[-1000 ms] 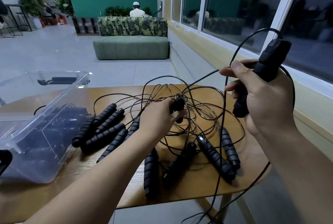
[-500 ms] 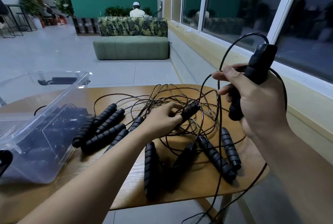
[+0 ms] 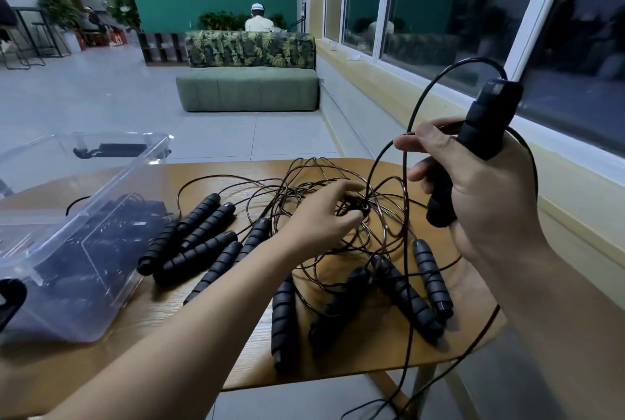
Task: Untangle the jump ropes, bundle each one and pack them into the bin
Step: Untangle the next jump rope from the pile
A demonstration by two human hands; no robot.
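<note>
A tangle of thin dark jump-rope cords (image 3: 324, 182) lies on the wooden table (image 3: 209, 345), with several black foam handles (image 3: 199, 237) spread around it. My right hand (image 3: 480, 189) is raised and grips one black handle (image 3: 473, 149) upright; its cord loops over the hand and hangs past the table edge. My left hand (image 3: 321, 220) reaches into the tangle and pinches the end of another black handle (image 3: 360, 208), mostly hidden by its fingers. The clear plastic bin (image 3: 77, 216) stands at the left, with dark bundled ropes inside.
More handles (image 3: 406, 298) lie at the table's front right near its edge. A windowed wall runs along the right. Beyond the table are a tiled floor, a green sofa (image 3: 247, 88) and a seated person facing away.
My left hand has lowered its handle into the middle of the tangle and closed over it. My right hand has dropped slightly with its handle and drifted left.
</note>
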